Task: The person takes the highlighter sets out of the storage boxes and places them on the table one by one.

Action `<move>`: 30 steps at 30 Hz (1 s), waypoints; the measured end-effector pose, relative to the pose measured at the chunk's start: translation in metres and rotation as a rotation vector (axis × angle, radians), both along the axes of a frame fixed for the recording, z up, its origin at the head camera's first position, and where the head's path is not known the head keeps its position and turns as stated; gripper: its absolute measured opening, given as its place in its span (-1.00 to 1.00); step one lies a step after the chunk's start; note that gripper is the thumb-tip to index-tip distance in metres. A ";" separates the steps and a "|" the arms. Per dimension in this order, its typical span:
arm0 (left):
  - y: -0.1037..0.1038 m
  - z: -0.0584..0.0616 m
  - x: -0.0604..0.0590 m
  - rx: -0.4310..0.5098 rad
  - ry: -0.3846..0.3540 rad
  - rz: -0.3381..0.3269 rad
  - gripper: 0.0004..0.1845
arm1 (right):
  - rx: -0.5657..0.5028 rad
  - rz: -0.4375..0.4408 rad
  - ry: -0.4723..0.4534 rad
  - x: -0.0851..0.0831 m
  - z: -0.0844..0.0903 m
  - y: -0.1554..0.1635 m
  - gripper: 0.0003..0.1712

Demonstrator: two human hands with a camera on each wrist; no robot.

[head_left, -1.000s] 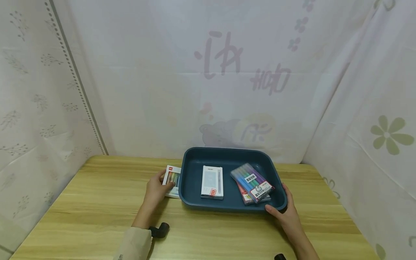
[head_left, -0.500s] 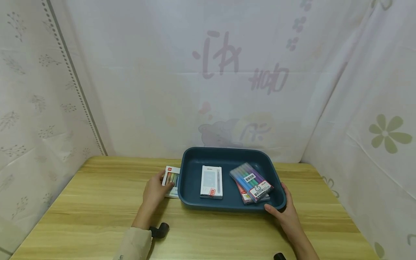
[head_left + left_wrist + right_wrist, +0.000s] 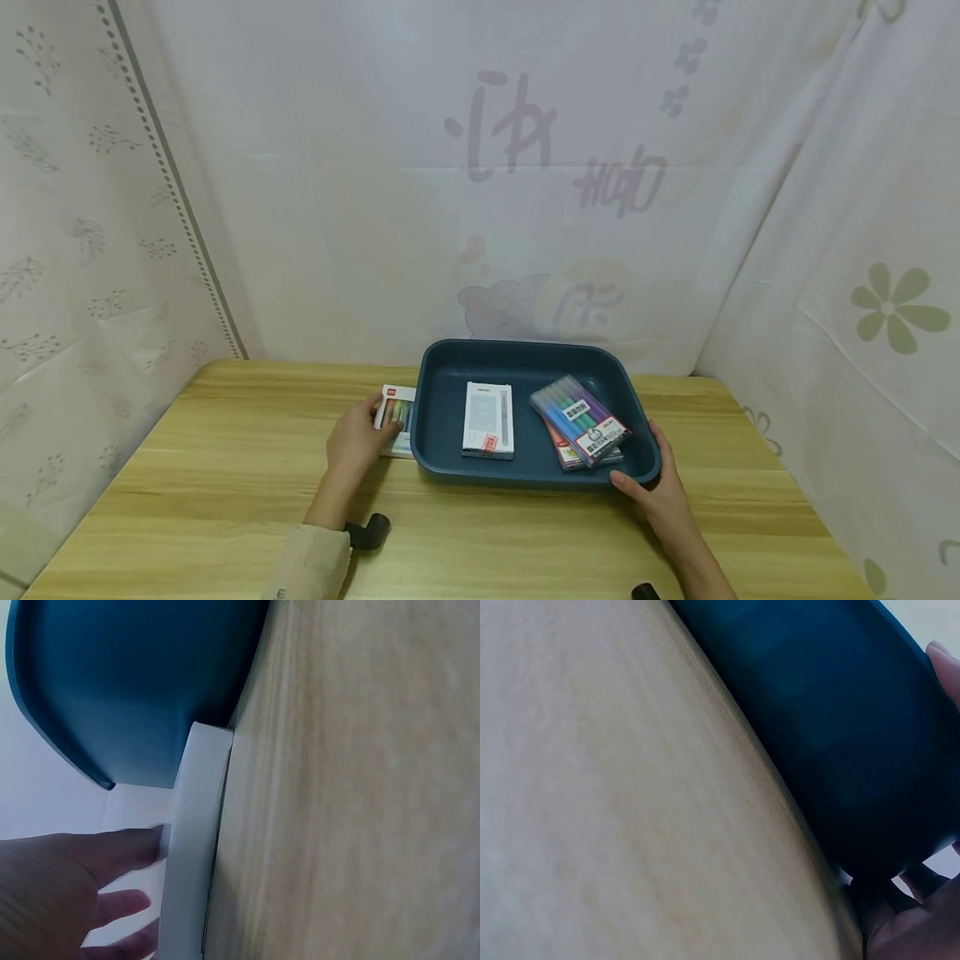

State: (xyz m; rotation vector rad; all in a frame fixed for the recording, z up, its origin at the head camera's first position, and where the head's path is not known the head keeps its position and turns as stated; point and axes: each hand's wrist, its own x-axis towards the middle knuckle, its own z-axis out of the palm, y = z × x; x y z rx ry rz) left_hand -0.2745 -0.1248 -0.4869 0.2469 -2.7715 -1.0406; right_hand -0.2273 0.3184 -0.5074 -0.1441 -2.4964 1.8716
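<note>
Since a second ago the whole scene has slid very slightly leftward in the head view; nothing has visibly moved relative to anything else. Pale printed fabric curtains point(image 3: 375, 208) hang beyond the hands and to either side. A yellowish wood-grain bench point(image 3: 480, 542) lies beneath. Between the hands stands a dark blue, round-cornered rectangular tray point(image 3: 480, 358) with raised sides. The right hand point(image 3: 662, 490) grips its near right corner, thumb at the rim, fingers around the outside. The left hand point(image 3: 357, 437) holds a flat white cardboard box printed with coloured sticks point(image 3: 401, 417), thumb over its face; the box lies on the bench, its right end beneath the tray's flaring wall. Inside the tray, nearer the left hand, lies a white rectangular box with a red sticker point(image 3: 485, 421). Nearer the right hand, a clear plastic case of coloured pens point(image 3: 581, 419) lies slanted, partly covering a flat red-and-white pack point(image 3: 566, 452).
</note>
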 end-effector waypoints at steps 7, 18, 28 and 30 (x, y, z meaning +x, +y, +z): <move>0.000 -0.001 -0.001 -0.029 0.007 0.003 -0.36 | -0.016 0.002 0.012 0.000 0.000 -0.003 0.22; 0.001 0.002 0.002 0.003 -0.004 -0.005 -0.37 | -0.003 -0.002 0.015 -0.001 -0.002 -0.001 0.22; 0.004 0.013 0.004 0.021 0.017 -0.022 -0.42 | -0.001 -0.003 0.015 0.000 -0.002 0.000 0.22; 0.006 0.016 0.005 0.018 0.037 -0.033 -0.43 | -0.006 -0.002 0.018 0.000 -0.002 0.000 0.22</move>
